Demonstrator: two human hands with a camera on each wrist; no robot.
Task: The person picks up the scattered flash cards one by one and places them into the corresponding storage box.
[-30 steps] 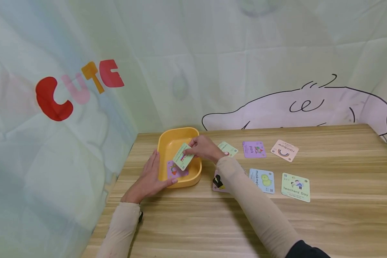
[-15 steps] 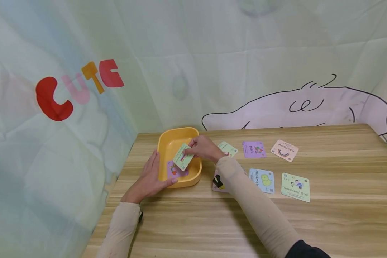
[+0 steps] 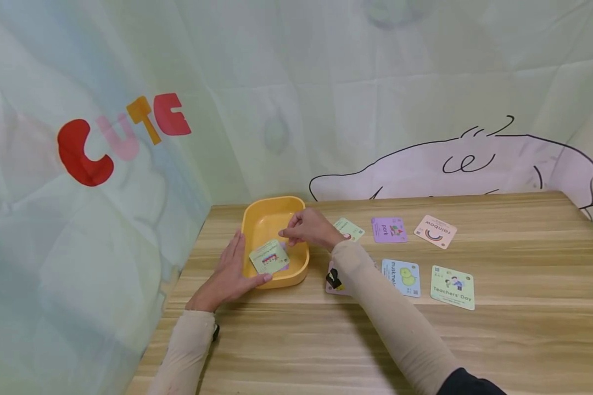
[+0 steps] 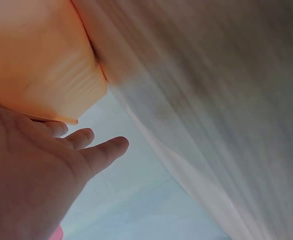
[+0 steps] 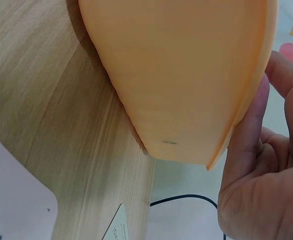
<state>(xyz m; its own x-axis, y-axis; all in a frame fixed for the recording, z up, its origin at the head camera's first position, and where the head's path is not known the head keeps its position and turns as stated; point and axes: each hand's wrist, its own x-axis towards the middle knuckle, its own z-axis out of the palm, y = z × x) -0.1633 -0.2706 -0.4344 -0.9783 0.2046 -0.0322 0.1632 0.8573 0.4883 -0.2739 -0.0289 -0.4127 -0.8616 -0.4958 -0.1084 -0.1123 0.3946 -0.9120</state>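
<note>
In the head view, a yellow plastic tray (image 3: pixel 269 221) stands at the table's back left. My left hand (image 3: pixel 225 277) rests along its left side, fingers straight and thumb at the front rim; the left wrist view shows those fingers (image 4: pixel 106 155) beside the tray wall. Inside the tray lies a green picture card (image 3: pixel 269 257), covering most of a purple card (image 3: pixel 285 267). Over the right rim reaches my right hand (image 3: pixel 313 227), its loosely bent fingers above the tray holding nothing. The right wrist view has this hand (image 5: pixel 266 190) at the tray's rim.
Right of the tray, cards lie in two rows: green (image 3: pixel 351 229), park (image 3: pixel 389 230) and rainbow (image 3: pixel 436 231) behind; muskmelon (image 3: pixel 401 278) and Teachers' Day (image 3: pixel 453 288) in front. My right sleeve (image 3: pixel 390 307) partly hides another card (image 3: pixel 337 282). A printed curtain (image 3: pixel 257 109) hangs behind.
My right fingers have let go of the green card, which has dropped flat onto the purple one in the tray. The left hand stays in place.
</note>
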